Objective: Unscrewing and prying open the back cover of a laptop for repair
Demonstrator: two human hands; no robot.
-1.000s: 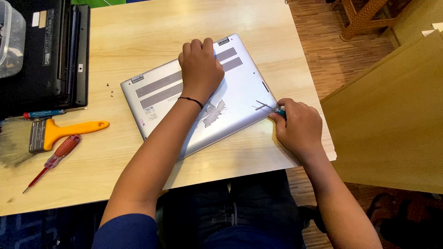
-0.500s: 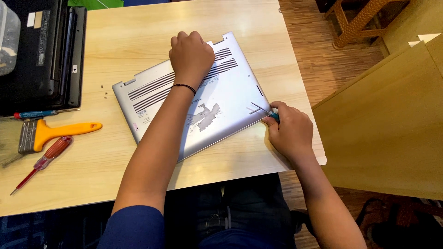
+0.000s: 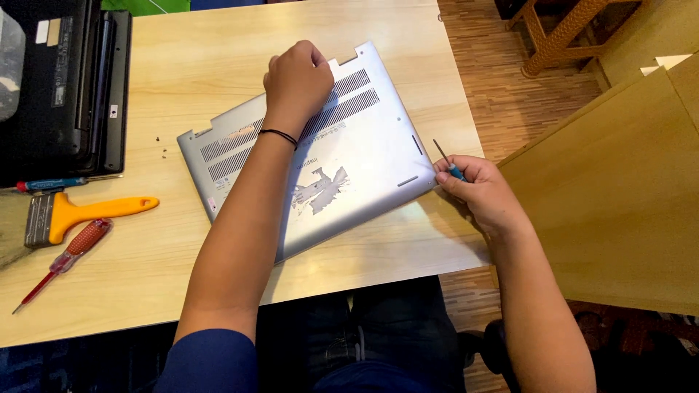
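Left hand (image 3: 297, 78) pressed flat; right hand (image 3: 477, 188) fisted.

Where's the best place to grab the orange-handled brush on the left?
Likely by the orange handle, coming from above. It lies flat and bare, pointing right toward the laptop, while the bristle end runs off the left edge, and the red screwdriver sits close below.

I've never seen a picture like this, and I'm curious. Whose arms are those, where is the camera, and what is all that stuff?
The camera sits on a person's head, looking down at their own arms. Their left hand presses on a silver laptop lying upside down on a wooden table. Their right hand holds a small screwdriver beside the laptop's corner. To the left lie a brush with an orange handle, a red screwdriver, a blue-handled screwdriver and a black laptop.
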